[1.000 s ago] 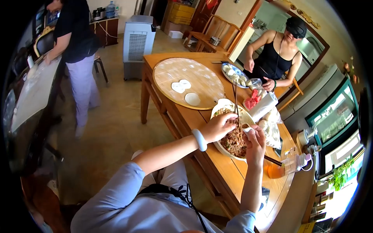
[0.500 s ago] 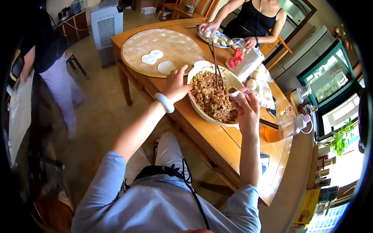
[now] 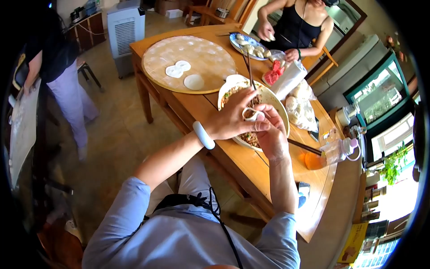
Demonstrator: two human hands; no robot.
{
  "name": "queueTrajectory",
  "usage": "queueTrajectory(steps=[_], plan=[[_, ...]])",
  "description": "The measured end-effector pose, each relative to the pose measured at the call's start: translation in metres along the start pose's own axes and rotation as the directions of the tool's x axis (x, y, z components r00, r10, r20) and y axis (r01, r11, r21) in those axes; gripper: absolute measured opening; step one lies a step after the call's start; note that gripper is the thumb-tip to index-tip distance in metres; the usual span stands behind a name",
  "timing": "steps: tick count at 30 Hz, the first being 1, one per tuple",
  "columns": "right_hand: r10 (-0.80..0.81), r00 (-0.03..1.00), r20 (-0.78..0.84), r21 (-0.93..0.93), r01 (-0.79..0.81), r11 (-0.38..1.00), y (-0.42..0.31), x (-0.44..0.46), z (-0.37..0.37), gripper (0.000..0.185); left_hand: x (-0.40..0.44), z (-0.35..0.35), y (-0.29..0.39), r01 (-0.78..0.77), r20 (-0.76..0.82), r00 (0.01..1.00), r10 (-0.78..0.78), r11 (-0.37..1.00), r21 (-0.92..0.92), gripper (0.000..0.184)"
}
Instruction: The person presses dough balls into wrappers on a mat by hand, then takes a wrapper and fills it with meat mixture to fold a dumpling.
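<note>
Over the bowl, both my hands hold a dumpling wrapper [image 3: 251,114], its pale edge showing as a curved loop between the fingers. My left hand [image 3: 230,117], with a pale bracelet on the wrist, has its fingers closed on the wrapper's side. My right hand [image 3: 272,136] pinches it from the other side. Below them is a large white bowl [image 3: 278,107] of chopped filling [image 3: 251,140], partly hidden by my hands. A pair of dark chopsticks [image 3: 250,67] stands in the filling, leaning on the far side.
A floured round board [image 3: 156,56] holds three flat wrappers [image 3: 194,82]. Across the wooden table [image 3: 309,215], a person [image 3: 299,27] handles dumplings by a blue-white plate [image 3: 234,41]. Nearby are a paper roll [image 3: 291,80], bags [image 3: 301,110] and a bottle [image 3: 333,151]. Another person [image 3: 60,67] stands left.
My left hand has moved right from the bowl's left rim to the wrapper in my right hand. My right hand has shifted slightly left. The person opposite has lifted a hand from the plate.
</note>
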State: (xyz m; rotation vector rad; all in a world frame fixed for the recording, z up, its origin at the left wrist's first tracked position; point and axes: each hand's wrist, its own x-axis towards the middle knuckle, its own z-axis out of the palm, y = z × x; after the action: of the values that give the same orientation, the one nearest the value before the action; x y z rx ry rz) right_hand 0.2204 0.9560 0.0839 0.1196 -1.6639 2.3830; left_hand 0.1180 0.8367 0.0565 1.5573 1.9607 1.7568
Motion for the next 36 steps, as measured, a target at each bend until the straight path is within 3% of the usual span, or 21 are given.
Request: queueTrajectory(steps=[3,6,12,22,24,29,36], plan=[[-0.012,0.998,0.061,-0.045,0.014,0.999,0.002,0.001,-0.003,0.026,-0.001,-0.001,-0.002,-0.024,-0.002,1.000,0.024,0.997,-0.068,0.097],[-0.024,1.000,0.008,-0.105,0.024,0.994,0.000,0.002,0.010,0.018,-0.002,-0.004,-0.001,-0.077,-0.026,0.997,0.076,0.996,-0.036,0.089],[-0.014,1.000,0.028,-0.169,0.018,0.985,-0.001,0.003,0.012,0.021,-0.007,-0.005,-0.001,-0.091,-0.043,0.995,0.090,0.995,-0.034,0.084],[-0.038,0.996,0.077,-0.267,0.058,0.962,-0.001,0.003,0.008,0.017,-0.013,-0.011,0.007,-0.197,-0.032,0.977,0.209,0.955,0.224,0.069],[-0.036,0.996,0.078,-0.271,0.056,0.961,-0.001,0.004,0.006,0.017,-0.014,-0.011,0.008,-0.218,-0.057,0.970,0.238,0.946,0.239,0.073],[-0.057,0.993,0.105,-0.310,0.087,0.947,0.000,0.003,0.007,0.018,-0.018,-0.013,0.018,-0.262,-0.118,0.940,0.321,0.899,0.351,0.046],[-0.024,0.994,0.102,-0.280,0.052,0.959,0.001,0.000,0.007,0.020,-0.019,-0.009,0.012,-0.284,-0.113,0.919,0.377,0.835,0.471,0.043]])
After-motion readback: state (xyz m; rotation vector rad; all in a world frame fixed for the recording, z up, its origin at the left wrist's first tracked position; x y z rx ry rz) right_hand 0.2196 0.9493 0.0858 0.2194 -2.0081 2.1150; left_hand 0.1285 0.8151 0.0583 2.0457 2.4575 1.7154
